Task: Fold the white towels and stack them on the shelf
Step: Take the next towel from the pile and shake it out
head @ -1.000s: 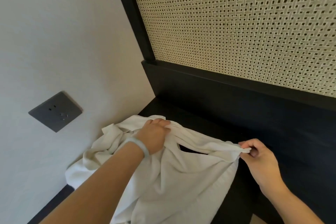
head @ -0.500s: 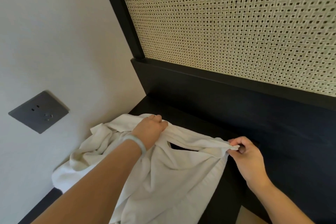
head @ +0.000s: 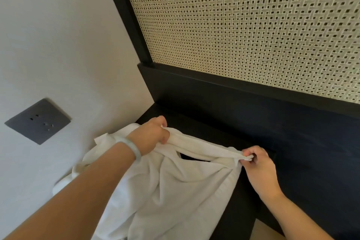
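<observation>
A crumpled white towel point(head: 175, 187) lies on a black shelf point(head: 224, 134) and hangs over its front edge. My left hand point(head: 152, 134), with a pale bangle on the wrist, grips one end of the towel's top hem. My right hand point(head: 257, 163) pinches the other end of that hem between thumb and fingers. The hem is stretched taut between both hands, just above the shelf. More bunched white cloth point(head: 87, 165) sits to the left against the wall.
A woven cane panel point(head: 243, 25) in a black frame rises behind the shelf. A white wall point(head: 58, 45) on the left carries a dark power socket point(head: 38, 121). The shelf's front edge drops off at the lower right.
The left hand has closed round the hem and lifted it slightly. The hem is pulled straighter between both hands. The view has shifted a little.
</observation>
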The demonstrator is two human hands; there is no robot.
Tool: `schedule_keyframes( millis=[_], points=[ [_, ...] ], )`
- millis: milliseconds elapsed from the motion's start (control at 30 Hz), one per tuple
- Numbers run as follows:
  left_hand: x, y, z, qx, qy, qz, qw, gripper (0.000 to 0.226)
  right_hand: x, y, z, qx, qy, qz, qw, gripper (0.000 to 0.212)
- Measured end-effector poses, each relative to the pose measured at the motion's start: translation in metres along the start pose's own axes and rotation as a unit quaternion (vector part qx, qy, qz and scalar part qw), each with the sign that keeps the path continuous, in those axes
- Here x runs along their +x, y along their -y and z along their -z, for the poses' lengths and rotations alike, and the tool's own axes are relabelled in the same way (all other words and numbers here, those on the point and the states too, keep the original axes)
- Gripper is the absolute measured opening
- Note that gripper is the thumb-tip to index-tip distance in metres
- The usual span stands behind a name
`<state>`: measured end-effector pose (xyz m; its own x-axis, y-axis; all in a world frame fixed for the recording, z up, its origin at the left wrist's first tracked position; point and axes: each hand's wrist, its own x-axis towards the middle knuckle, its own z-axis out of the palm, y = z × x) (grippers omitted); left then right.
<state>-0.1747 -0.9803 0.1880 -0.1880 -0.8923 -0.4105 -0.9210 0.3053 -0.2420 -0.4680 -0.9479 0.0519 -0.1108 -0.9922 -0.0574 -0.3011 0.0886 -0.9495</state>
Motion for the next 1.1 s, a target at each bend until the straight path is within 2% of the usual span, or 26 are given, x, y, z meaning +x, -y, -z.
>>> schedule_keyframes(
  millis=[67, 133, 233, 333, 467, 567, 633, 767, 833, 933, 1033, 1100],
  points=[
    [-0.006, 0.007, 0.000, 0.026, 0.036, -0.031, 0.999, 0.040, -0.001, 0.001, -0.003, -0.031, -0.013, 0.014, 0.999, 0.023],
    [-0.019, 0.014, -0.011, 0.024, 0.017, -0.056, 0.998, 0.028, -0.002, 0.001, -0.006, -0.052, -0.016, 0.026, 0.998, 0.026],
    [-0.030, 0.028, -0.020, 0.077, 0.010, 0.023, 0.997, 0.037, -0.003, 0.001, -0.005, -0.070, -0.017, 0.036, 0.997, 0.028],
    [-0.027, 0.028, -0.025, -0.007, 0.009, 0.036, 0.999, 0.042, -0.003, 0.000, -0.004, -0.070, -0.018, 0.041, 0.997, 0.029],
    [-0.029, 0.029, -0.031, -0.196, 0.019, 0.009, 0.980, 0.026, -0.004, 0.001, -0.003, -0.057, -0.015, 0.039, 0.997, 0.029],
    [-0.032, 0.032, -0.030, -0.228, -0.022, 0.020, 0.973, 0.021, -0.004, 0.003, -0.002, -0.038, -0.002, 0.037, 0.999, 0.029],
    [-0.037, 0.038, -0.031, -0.206, -0.056, 0.046, 0.976, 0.018, -0.003, 0.007, 0.001, -0.013, 0.012, 0.025, 1.000, 0.028],
    [-0.060, 0.046, -0.034, -0.191, -0.097, 0.092, 0.972, 0.028, 0.010, 0.036, 0.014, 0.037, 0.028, 0.038, 0.998, 0.022],
    [-0.077, 0.048, -0.031, -0.222, -0.170, 0.133, 0.951, 0.025, 0.017, 0.062, 0.017, 0.074, 0.033, 0.056, 0.995, 0.021],
    [-0.114, 0.058, -0.016, -0.283, -0.312, 0.211, 0.882, 0.015, 0.030, 0.116, 0.012, 0.121, 0.055, 0.102, 0.986, 0.024],
    [-0.171, 0.085, 0.016, -0.305, -0.399, 0.317, 0.805, 0.021, 0.050, 0.191, -0.004, 0.183, 0.098, 0.140, 0.968, 0.023],
    [-0.222, 0.104, 0.046, -0.289, -0.446, 0.337, 0.777, 0.024, 0.060, 0.253, -0.016, 0.231, 0.137, 0.173, 0.948, 0.026]
  ],
)
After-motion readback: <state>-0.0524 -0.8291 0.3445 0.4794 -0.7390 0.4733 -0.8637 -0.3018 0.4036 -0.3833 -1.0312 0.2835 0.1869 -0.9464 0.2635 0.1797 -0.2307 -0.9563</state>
